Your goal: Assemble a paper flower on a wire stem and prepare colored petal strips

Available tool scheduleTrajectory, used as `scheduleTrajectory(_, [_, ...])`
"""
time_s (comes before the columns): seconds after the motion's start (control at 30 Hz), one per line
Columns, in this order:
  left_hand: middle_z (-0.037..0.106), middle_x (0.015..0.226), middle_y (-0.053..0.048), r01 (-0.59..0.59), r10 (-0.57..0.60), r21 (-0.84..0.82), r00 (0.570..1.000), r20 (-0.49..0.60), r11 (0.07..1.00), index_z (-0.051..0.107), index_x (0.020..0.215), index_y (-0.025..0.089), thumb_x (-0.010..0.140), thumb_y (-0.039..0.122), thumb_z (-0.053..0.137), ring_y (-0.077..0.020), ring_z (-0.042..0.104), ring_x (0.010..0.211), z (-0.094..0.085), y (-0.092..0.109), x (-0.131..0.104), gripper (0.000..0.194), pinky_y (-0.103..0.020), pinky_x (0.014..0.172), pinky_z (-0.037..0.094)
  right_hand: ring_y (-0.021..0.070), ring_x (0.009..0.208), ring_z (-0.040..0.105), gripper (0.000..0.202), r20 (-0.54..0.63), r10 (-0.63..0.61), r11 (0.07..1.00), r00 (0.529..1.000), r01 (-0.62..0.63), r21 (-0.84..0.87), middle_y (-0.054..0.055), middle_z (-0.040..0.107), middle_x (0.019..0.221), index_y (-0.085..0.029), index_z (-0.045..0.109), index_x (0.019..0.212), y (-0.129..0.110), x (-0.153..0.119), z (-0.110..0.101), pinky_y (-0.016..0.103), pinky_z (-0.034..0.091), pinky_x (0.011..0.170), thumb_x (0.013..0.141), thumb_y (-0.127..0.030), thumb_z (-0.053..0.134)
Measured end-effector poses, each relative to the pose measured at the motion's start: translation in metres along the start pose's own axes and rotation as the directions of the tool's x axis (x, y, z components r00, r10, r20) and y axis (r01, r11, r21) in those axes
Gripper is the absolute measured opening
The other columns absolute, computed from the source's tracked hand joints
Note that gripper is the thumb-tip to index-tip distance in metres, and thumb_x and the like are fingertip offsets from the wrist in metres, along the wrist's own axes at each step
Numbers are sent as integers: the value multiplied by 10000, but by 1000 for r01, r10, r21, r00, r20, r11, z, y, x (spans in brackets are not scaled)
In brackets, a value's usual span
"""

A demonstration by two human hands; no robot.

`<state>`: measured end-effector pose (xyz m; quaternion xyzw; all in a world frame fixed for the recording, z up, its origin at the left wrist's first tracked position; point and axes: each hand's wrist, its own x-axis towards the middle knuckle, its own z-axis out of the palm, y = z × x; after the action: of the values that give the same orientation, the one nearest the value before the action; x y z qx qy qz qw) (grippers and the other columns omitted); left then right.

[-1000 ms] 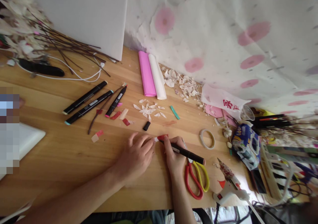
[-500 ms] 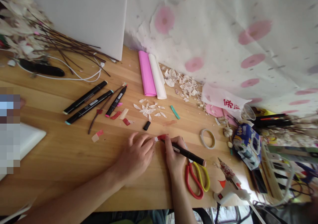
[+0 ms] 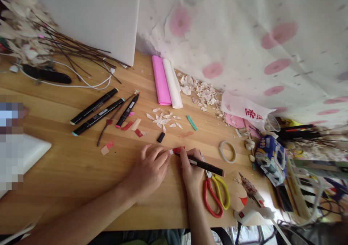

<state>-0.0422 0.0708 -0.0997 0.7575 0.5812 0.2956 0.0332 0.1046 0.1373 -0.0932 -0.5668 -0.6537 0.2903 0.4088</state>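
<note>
My right hand [image 3: 191, 167] is closed round a black marker [image 3: 208, 166], its tip at a small red-and-white piece, perhaps paper or a petal [image 3: 179, 150]. The fingertips of my left hand [image 3: 150, 167] pin the white end of that piece against the wooden table [image 3: 103, 194]. Just beyond my hands a black marker cap [image 3: 160, 137] lies loose. Scissors [image 3: 216, 194] with one red and one yellow handle rest beside my right wrist, the blades partly behind the hand. Thin white petals [image 3: 163, 120] are scattered farther back.
Several markers [image 3: 98, 117] and red scraps [image 3: 138, 133] lie at left. Pink and white paper rolls [image 3: 161, 80] stand off toward the wall. To the right are a tape roll [image 3: 227, 152], a glue gun [image 3: 252, 199] and a blue wipes pack [image 3: 270, 160].
The marker's back end has swung slightly toward the wall, away from the scissor handles. My left hand stays in place on the small piece.
</note>
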Motion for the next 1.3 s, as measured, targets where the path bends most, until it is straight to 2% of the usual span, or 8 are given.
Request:
scheduleTrajectory(0.23, [754, 1151, -56, 0, 0, -7, 1000, -9, 1000, 661, 1178, 116, 1006, 162, 505, -241, 609, 1132, 1, -1, 0, 236, -503, 1024, 301, 122, 478, 417, 403, 12, 12, 1000, 1000, -13, 14, -65, 462, 502, -219, 523, 564, 3, -1, 0, 257, 358, 484, 869, -425, 688])
scheduleTrajectory(0.37, [753, 1155, -56, -2, 2, -3, 1000, -19, 1000, 658, 1181, 107, 1006, 165, 505, -241, 604, 1132, 2, -1, 0, 240, -507, 1023, 297, 118, 472, 411, 399, -18, 20, 1000, 1000, -20, 21, -69, 464, 515, -223, 508, 584, 3, 0, 1, 256, 348, 476, 888, -428, 664])
scheduleTrajectory(0.53, [748, 1157, -64, -7, 7, 6, 1000, -11, 1000, 659, 1182, 114, 1002, 160, 504, -238, 597, 1141, 2, -1, 0, 242, -505, 1033, 293, 130, 486, 459, 372, 17, 21, 1000, 1000, -21, 13, -55, 516, 516, -211, 583, 599, 4, 1, 2, 265, 372, 499, 853, -454, 703])
scheduleTrajectory(0.7, [751, 1141, -55, -11, 11, 13, 1000, -13, 1000, 662, 1175, 122, 1000, 160, 503, -236, 597, 1136, 3, -1, -1, 239, -503, 1029, 297, 128, 467, 445, 382, -28, 28, 999, 999, -27, 22, -55, 515, 524, -221, 548, 602, 5, 1, 4, 262, 359, 475, 870, -458, 679])
scheduleTrajectory(0.9, [753, 1139, -58, -12, 12, 12, 1000, -22, 1000, 656, 1179, 114, 993, 149, 515, -240, 602, 1135, 3, -1, -1, 235, -511, 1032, 293, 137, 484, 488, 339, 17, 10, 999, 1000, -10, 30, -50, 541, 510, -217, 606, 616, 2, 3, 5, 258, 392, 505, 851, -446, 691])
scheduleTrajectory(1.13, [758, 1098, -60, -17, 17, 7, 999, -29, 1000, 663, 1152, 116, 987, 136, 512, -246, 616, 1115, 4, -1, 0, 225, -512, 1013, 303, 123, 453, 449, 354, 12, 27, 998, 1000, -27, 49, -56, 527, 509, -220, 562, 622, 3, 5, 9, 244, 367, 465, 867, -455, 661])
scheduleTrajectory(1.3, [752, 1117, -65, -17, 17, 8, 1000, -23, 1000, 656, 1166, 107, 983, 137, 528, -242, 612, 1129, 3, -1, 0, 225, -513, 1024, 305, 131, 471, 484, 337, 32, 27, 998, 999, -28, 52, -44, 566, 535, -217, 588, 629, 3, 5, 9, 249, 385, 470, 836, -462, 691])
